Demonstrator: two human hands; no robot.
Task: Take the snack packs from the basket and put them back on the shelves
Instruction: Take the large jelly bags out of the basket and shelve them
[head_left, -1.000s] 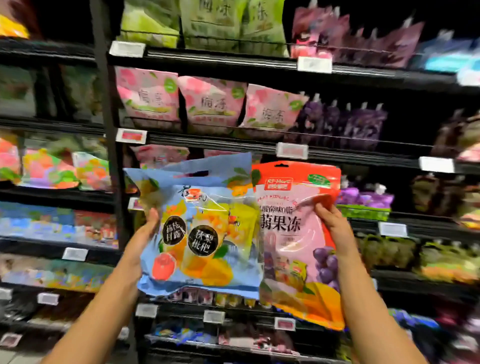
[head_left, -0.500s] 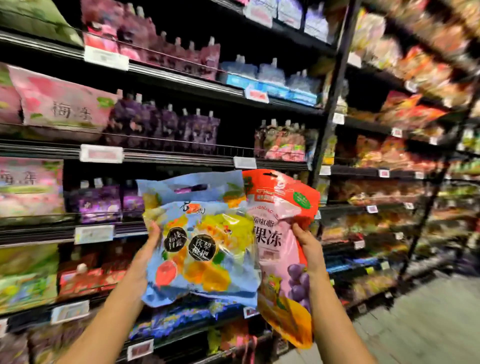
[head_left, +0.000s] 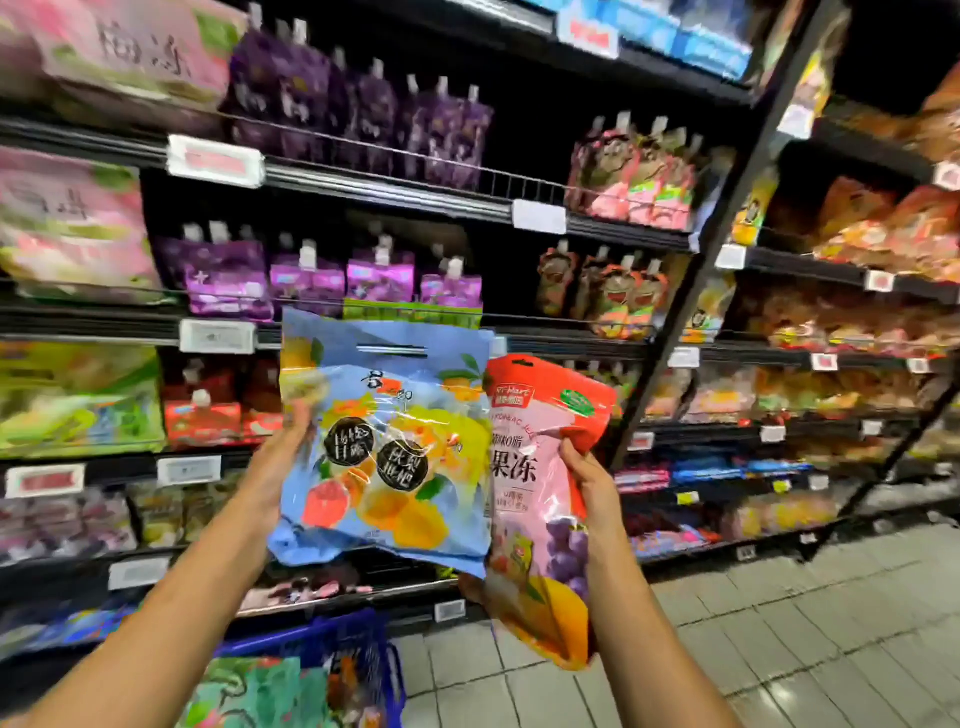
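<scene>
My left hand grips the left edge of a light blue snack pack printed with fruit and two black round labels. My right hand holds a pink and orange jelly pack by its right edge. Both packs are raised in front of the black shelves, and the blue one overlaps the left side of the pink one. A blue basket with more snack packs inside sits at the bottom, below my left arm.
Purple spouted pouches fill the upper shelf rows, with pink bags at the left and brown pouches at the right. A black upright divides the shelving. Grey tiled floor lies at the lower right.
The view has swung right along the shelves and dropped lower; the basket and floor now show. Both hands keep the same hold on their packs.
</scene>
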